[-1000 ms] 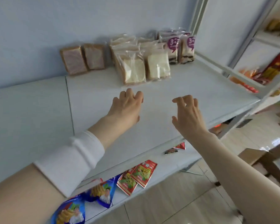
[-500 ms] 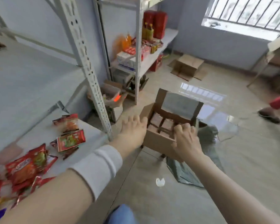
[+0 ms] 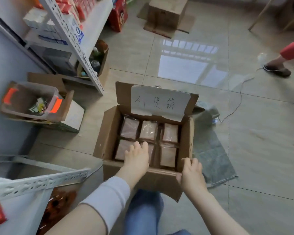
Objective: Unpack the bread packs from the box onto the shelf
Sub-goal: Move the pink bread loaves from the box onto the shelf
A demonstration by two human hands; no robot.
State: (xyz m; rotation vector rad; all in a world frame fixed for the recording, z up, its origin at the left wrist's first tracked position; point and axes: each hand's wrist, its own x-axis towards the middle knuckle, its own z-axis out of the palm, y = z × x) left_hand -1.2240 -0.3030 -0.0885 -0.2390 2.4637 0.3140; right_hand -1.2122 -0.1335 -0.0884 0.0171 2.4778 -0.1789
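The bread packs (image 3: 148,133) lie in the open box (image 3: 107,138) on the floor. Six show on top, in two rows of three, each wrapped in clear film. The left hand (image 3: 137,158) reaches into the box with fingers straight and a little spread, over the near row between the left and the middle pack. Whether the fingertips touch the film cannot be told. The right hand (image 3: 192,172) holds the near rim at the right corner, with its fingers curled over the edge.

To pick well, it seems best to steady the box with the right hand and take one pack by its sides, without squeezing the soft bread.

The left hand hides most of the near middle pack. It is not visible whether more packs lie under this layer. Of the shelf (image 3: 41,182) only a blurred perforated rail shows at the lower left.
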